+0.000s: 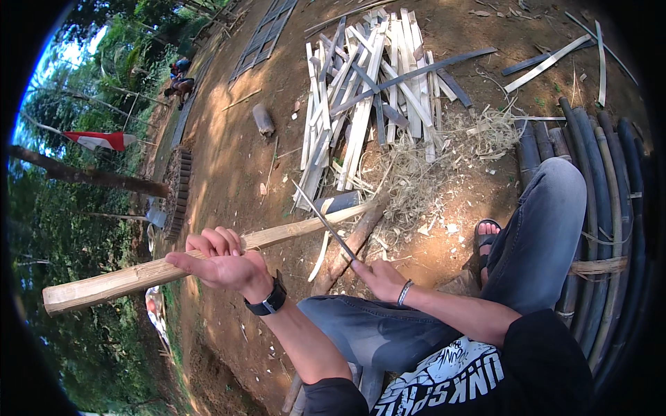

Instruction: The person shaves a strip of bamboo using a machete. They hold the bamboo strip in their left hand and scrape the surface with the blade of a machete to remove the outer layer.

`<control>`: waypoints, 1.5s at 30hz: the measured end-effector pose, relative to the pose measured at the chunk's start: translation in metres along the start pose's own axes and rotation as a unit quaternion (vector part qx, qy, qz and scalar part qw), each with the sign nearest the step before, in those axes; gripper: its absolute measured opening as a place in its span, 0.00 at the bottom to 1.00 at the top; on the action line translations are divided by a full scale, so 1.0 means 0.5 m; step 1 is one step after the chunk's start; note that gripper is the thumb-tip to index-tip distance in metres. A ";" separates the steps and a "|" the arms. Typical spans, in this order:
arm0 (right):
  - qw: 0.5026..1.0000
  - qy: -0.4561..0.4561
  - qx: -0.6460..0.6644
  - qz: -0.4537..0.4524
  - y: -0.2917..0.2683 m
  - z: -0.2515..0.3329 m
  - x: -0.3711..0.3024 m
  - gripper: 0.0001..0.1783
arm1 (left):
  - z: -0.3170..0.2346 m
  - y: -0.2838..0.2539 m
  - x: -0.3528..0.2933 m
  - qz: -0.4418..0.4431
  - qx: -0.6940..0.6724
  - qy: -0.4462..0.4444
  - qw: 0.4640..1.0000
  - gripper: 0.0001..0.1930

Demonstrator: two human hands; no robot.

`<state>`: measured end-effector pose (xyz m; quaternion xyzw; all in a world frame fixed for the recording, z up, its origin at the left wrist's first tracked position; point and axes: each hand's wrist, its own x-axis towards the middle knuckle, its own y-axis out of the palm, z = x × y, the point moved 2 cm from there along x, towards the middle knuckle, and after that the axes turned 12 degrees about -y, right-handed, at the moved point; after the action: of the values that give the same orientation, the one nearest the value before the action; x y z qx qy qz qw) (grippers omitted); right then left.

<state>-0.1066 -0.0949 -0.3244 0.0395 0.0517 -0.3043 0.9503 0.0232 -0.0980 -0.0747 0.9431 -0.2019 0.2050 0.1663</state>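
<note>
A long pale split bamboo slat (pixel 118 283) runs slantwise from the lower left up toward the middle of the view. My left hand (pixel 225 267), closed around it, grips it partway along, thumb on the near side. My right hand (pixel 380 279) is closed on a knife (pixel 326 223) with a long narrow blade, which points up and to the left. The blade crosses the slat near its far, thinner end; whether they touch I cannot tell. That end lies by a brown log (pixel 359 239) on the ground. The knife's handle is mostly hidden in my fist.
Beyond the log, curly bamboo shavings (pixel 437 187) cover the soil beside a large pile of split bamboo strips (pixel 374 83). Dark bamboo poles (pixel 603 208) form a bench at right. A short bamboo piece (pixel 263 119) lies left of the pile. My bent knee (pixel 555 201) is near.
</note>
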 end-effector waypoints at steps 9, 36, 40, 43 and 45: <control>0.999 0.021 0.024 0.014 0.005 -0.022 -0.005 0.40 | 0.014 0.000 -0.015 -0.011 0.018 -0.002 1.000 0.29; 0.998 0.052 0.018 -0.041 -0.005 -0.232 0.113 0.40 | 0.036 -0.001 0.018 0.008 0.020 -0.024 0.999 0.29; 0.994 -0.039 0.086 -0.049 0.056 -0.132 0.096 0.41 | 0.038 -0.049 0.036 -0.031 0.038 -0.022 0.999 0.29; 0.999 -0.009 0.025 -0.024 0.031 -0.221 0.128 0.40 | 0.040 -0.027 0.041 -0.009 0.026 -0.032 0.999 0.29; 0.997 0.054 0.034 -0.032 0.014 -0.279 0.141 0.40 | 0.049 -0.033 0.047 -0.007 0.015 -0.041 0.999 0.29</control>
<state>-0.0557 -0.1147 -0.4710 0.0865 0.0941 -0.3334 0.9341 0.0581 -0.1010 -0.0890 0.9545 -0.1986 0.1683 0.1457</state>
